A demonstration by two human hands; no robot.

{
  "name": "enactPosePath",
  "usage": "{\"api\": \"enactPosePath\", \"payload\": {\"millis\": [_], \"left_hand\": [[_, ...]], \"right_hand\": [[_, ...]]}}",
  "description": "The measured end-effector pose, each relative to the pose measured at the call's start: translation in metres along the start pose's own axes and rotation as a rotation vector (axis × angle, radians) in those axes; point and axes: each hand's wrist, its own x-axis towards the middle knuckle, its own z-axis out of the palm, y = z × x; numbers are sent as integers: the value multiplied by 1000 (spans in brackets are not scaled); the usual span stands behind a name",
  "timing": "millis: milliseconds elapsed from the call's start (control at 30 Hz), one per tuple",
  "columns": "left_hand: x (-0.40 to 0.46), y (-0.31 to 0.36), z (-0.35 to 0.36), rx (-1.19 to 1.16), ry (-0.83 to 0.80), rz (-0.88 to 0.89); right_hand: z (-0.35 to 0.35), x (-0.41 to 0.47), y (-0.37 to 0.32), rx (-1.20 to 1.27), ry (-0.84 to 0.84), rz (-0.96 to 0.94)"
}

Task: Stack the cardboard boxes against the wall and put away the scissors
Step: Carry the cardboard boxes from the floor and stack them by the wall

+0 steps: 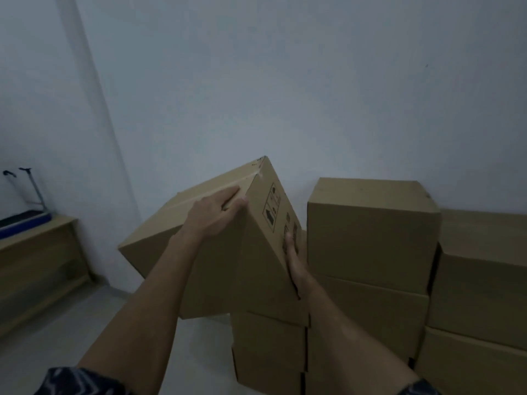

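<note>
A sealed brown cardboard box [176,252] with printed handling marks is held tilted in the air, one corner pointing up. My left hand [214,215] lies flat on its taped top face, fingers straight. My right hand [295,263] presses flat against its printed right side. Below it stands a low pile of boxes [268,349]. To the right, a taller stack [370,238] stands against the pale wall [285,95], with more boxes [482,280] further right. No scissors are visible.
A low wooden cabinet [40,252] stands against the left wall, with a dark tray and a metal stand [34,186] on top. Grey floor [85,323] stretches between the cabinet and the boxes.
</note>
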Motion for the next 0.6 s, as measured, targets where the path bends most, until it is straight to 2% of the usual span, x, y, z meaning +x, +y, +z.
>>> {"api": "enactPosePath", "payload": {"millis": [267, 467, 600], "left_hand": [[111, -53, 46, -10, -77, 104], [169, -76, 92, 18, -156, 184], [196, -86, 134, 23, -301, 190]], "right_hand": [[20, 115, 9, 28, 78, -88], [15, 197, 39, -34, 206, 50], [25, 235, 27, 35, 145, 26]]}}
